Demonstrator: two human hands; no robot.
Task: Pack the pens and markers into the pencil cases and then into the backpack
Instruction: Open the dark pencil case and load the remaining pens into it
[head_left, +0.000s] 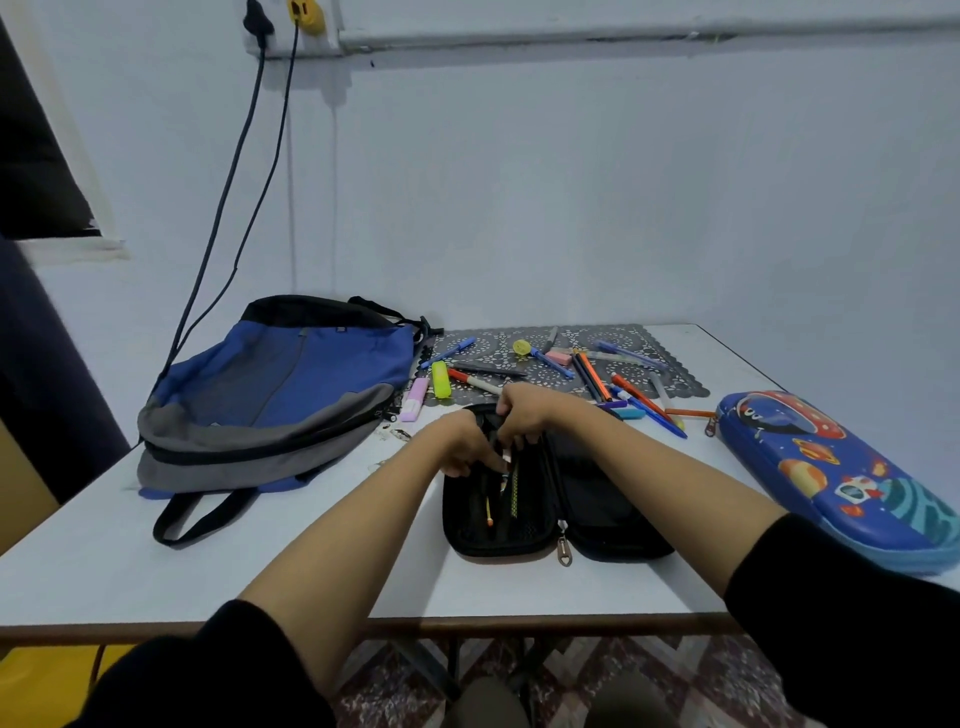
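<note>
One head-worn wide-angle view looks forward and down, close over the table (156, 561), facing the wall (571, 182).

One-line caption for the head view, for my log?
Left hand and right hand reach into the open black pencil case; loose pens lie behind it, backpack beside.

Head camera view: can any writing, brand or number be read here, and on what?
Nothing here reads clearly.
Backpack: small tag near its top, too small to read.
Blue pencil case: space cartoons only; no legible words.
Pens and markers: any print is too blurred.
</note>
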